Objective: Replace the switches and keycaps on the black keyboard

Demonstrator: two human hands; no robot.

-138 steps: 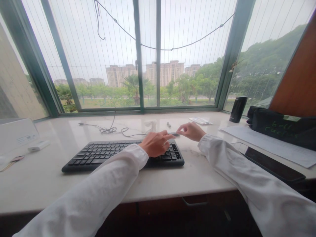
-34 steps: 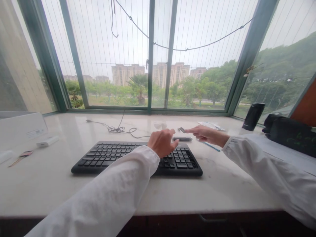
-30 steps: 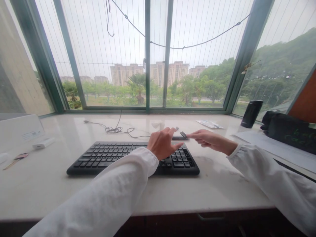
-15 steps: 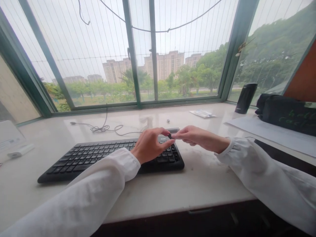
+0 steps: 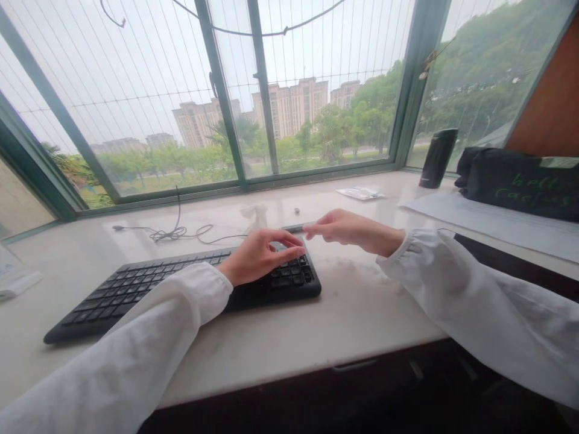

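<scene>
A black keyboard [image 5: 136, 288] lies at a slant on the white marble surface [image 5: 253, 349]. Over its right part is my left hand [image 5: 262, 256], thumb and fingertips brought together near the number keys; whatever may be between them is too small to make out. My right hand [image 5: 350, 232] hovers just past the keyboard's upper right corner, its thumb and index finger pinched. Something tiny may be in that pinch, but it is unclear. The two hands are slightly apart.
Behind the keyboard lie a coiled black cable [image 5: 169, 234] and a tiny object [image 5: 297, 211]. Farther right are a plastic packet [image 5: 360, 193], a black bottle [image 5: 438, 158], white paper [image 5: 488, 223] and a dark cloth bag [image 5: 515, 184]. A green-framed window [image 5: 316, 175] stands behind.
My hands have moved apart from each other. The small dark piece earlier seen between my fingertips no longer shows clearly. The whole view has shifted and tilted somewhat.
</scene>
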